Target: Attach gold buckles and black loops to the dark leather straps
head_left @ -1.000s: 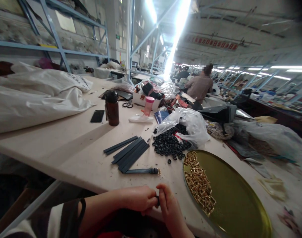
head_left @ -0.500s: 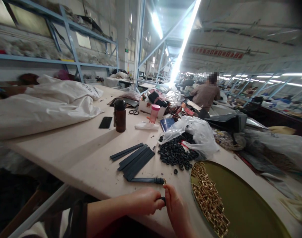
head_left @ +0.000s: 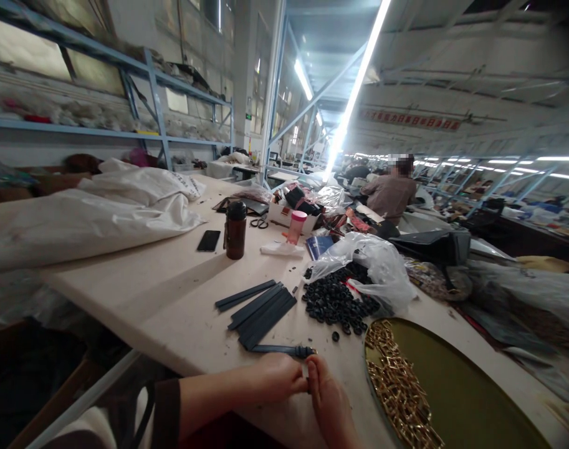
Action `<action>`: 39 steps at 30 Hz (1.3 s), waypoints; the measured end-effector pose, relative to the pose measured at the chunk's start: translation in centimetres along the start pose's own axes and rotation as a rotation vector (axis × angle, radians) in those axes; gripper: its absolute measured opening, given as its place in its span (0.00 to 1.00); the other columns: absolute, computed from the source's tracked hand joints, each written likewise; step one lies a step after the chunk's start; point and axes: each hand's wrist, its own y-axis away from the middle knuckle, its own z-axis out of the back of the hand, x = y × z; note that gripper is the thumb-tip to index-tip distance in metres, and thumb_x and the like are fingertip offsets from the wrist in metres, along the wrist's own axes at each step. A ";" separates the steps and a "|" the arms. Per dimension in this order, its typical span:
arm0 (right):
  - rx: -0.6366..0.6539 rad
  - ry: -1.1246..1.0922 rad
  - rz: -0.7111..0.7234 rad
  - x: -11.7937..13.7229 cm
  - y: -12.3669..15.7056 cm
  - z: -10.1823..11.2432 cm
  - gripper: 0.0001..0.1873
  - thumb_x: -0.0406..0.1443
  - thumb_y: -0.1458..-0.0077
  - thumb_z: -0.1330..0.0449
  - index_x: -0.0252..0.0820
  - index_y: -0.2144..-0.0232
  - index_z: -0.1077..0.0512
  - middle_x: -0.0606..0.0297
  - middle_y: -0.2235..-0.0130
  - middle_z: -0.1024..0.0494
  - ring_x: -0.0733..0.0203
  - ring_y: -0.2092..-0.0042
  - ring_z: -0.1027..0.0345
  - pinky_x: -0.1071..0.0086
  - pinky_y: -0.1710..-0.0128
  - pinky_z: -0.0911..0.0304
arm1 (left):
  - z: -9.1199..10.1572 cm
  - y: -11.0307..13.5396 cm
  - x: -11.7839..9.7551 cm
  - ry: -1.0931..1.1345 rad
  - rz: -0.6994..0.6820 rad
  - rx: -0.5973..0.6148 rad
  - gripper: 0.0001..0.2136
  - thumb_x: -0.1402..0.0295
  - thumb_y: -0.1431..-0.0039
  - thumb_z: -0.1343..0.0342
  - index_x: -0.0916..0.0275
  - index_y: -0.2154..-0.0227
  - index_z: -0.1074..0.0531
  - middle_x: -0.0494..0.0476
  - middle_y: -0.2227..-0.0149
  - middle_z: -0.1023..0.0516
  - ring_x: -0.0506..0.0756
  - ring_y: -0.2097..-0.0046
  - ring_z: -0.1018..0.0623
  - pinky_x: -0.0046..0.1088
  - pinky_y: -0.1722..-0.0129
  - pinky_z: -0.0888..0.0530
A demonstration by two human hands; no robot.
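My left hand (head_left: pixel 277 378) and my right hand (head_left: pixel 328 402) meet at the table's near edge, fingers pinched together round a small dark piece I can barely see. Just beyond them lies a dark blue strap with a gold buckle (head_left: pixel 284 350). Behind it sits a fan of plain dark blue straps (head_left: pixel 260 307). A heap of black loops (head_left: pixel 335 302) spills from a clear plastic bag (head_left: pixel 372 262). To the right, a round gold tray (head_left: pixel 457 386) holds several gold buckles (head_left: pixel 399 386) along its left rim.
A brown bottle (head_left: pixel 236 229), a black phone (head_left: pixel 209 240), scissors (head_left: pixel 259 222) and a pink cup (head_left: pixel 295 226) stand farther back. White sacks (head_left: pixel 92 212) cover the left. A person (head_left: pixel 391 190) sits beyond the clutter. Blue shelving (head_left: pixel 153 100) lines the left wall.
The camera has tilted up and shifted, so the table sits lower in the picture. My hands stay pinched together at the edge, closer to the buckled strap.
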 end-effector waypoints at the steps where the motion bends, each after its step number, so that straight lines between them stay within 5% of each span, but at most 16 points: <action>1: 0.010 0.026 0.003 0.0 -0.5 0.1 0.19 0.44 0.41 0.62 0.42 0.64 0.34 0.60 0.68 0.24 0.57 0.66 0.29 0.67 0.69 0.37 | 0.4 -0.2 0.6 -0.076 0.014 -0.088 0.14 0.61 0.43 0.55 0.64 0.74 0.29 0.59 0.72 0.27 0.57 0.69 0.27 0.28 0.72 0.34; 4: -0.020 0.115 0.024 -0.3 -1.8 0.4 0.17 0.44 0.42 0.58 0.41 0.67 0.34 0.59 0.69 0.25 0.55 0.66 0.31 0.64 0.69 0.38 | 0.9 -0.9 2.2 -0.189 0.010 -0.222 0.11 0.63 0.46 0.50 0.66 0.66 0.30 0.64 0.62 0.28 0.61 0.60 0.29 0.33 0.64 0.33; 7: -0.097 0.175 0.048 -1.3 -2.1 0.2 0.17 0.44 0.43 0.55 0.40 0.67 0.33 0.56 0.67 0.26 0.53 0.63 0.33 0.60 0.63 0.38 | 0.1 -1.3 2.7 -0.239 -0.035 -0.236 0.08 0.69 0.45 0.51 0.67 0.67 0.30 0.63 0.63 0.29 0.60 0.59 0.30 0.34 0.61 0.34; 10: -0.146 0.137 0.030 -2.7 -1.7 -0.4 0.19 0.45 0.44 0.54 0.38 0.62 0.33 0.54 0.62 0.27 0.51 0.58 0.35 0.57 0.57 0.40 | -1.3 -1.5 2.2 -0.241 -0.041 -0.263 0.10 0.70 0.42 0.56 0.66 0.67 0.31 0.60 0.63 0.29 0.58 0.59 0.30 0.33 0.58 0.33; 13: -0.185 0.009 -0.014 -4.0 -1.6 -1.0 0.23 0.48 0.45 0.55 0.37 0.60 0.34 0.53 0.59 0.28 0.52 0.56 0.36 0.57 0.54 0.41 | -2.3 -1.6 1.1 -0.247 -0.074 -0.310 0.11 0.62 0.45 0.50 0.65 0.64 0.32 0.59 0.61 0.29 0.58 0.58 0.31 0.34 0.56 0.33; 22: -0.145 -0.190 -0.136 -7.3 -2.5 -1.3 0.36 0.59 0.56 0.54 0.35 0.61 0.31 0.49 0.56 0.28 0.47 0.53 0.36 0.54 0.52 0.40 | -3.3 -3.0 -0.3 -0.526 -0.169 -0.260 0.09 0.73 0.46 0.53 0.71 0.64 0.32 0.62 0.67 0.29 0.58 0.66 0.30 0.34 0.68 0.31; 26: -0.140 -0.223 -0.150 -7.6 -2.2 -1.5 0.34 0.59 0.55 0.53 0.38 0.59 0.32 0.51 0.56 0.26 0.47 0.53 0.34 0.58 0.55 0.36 | -1.6 -2.2 0.7 -0.497 -0.214 -0.323 0.07 0.74 0.46 0.53 0.68 0.66 0.33 0.59 0.69 0.30 0.56 0.69 0.29 0.29 0.75 0.32; 28: -0.172 -0.247 -0.182 -7.0 -1.9 -1.6 0.33 0.58 0.52 0.56 0.39 0.58 0.34 0.53 0.57 0.26 0.49 0.54 0.33 0.59 0.56 0.36 | 0.8 -0.9 2.5 -0.475 -0.136 -0.367 0.10 0.75 0.47 0.54 0.66 0.62 0.34 0.58 0.67 0.30 0.55 0.68 0.29 0.28 0.74 0.31; 30: -0.179 -0.277 -0.204 -6.1 -1.6 -1.5 0.32 0.57 0.51 0.57 0.39 0.57 0.34 0.54 0.58 0.26 0.49 0.54 0.33 0.59 0.54 0.38 | 4.0 1.0 5.9 -0.458 0.100 -0.435 0.16 0.78 0.47 0.55 0.64 0.54 0.37 0.58 0.62 0.30 0.54 0.64 0.28 0.26 0.68 0.31; 34: -0.147 -0.325 -0.227 -4.7 -1.4 -1.4 0.31 0.57 0.53 0.54 0.40 0.59 0.33 0.55 0.59 0.25 0.49 0.55 0.33 0.58 0.54 0.38 | 9.8 5.7 15.8 -0.446 0.524 -0.577 0.21 0.81 0.43 0.66 0.68 0.47 0.44 0.64 0.54 0.33 0.53 0.58 0.29 0.28 0.58 0.33; 37: -0.129 -0.318 -0.217 -4.7 -1.5 -1.5 0.30 0.57 0.54 0.52 0.40 0.60 0.32 0.55 0.58 0.26 0.49 0.55 0.33 0.58 0.54 0.39 | 11.8 9.4 22.0 -0.456 0.728 -0.617 0.20 0.80 0.43 0.66 0.72 0.48 0.43 0.68 0.55 0.33 0.57 0.57 0.29 0.34 0.56 0.34; 39: -0.125 -0.285 -0.200 -5.1 -1.7 -1.6 0.29 0.56 0.53 0.52 0.40 0.61 0.32 0.55 0.58 0.26 0.49 0.55 0.33 0.57 0.54 0.38 | 11.9 11.1 23.9 -0.459 0.825 -0.620 0.16 0.74 0.42 0.61 0.73 0.52 0.39 0.69 0.58 0.32 0.62 0.57 0.29 0.39 0.59 0.33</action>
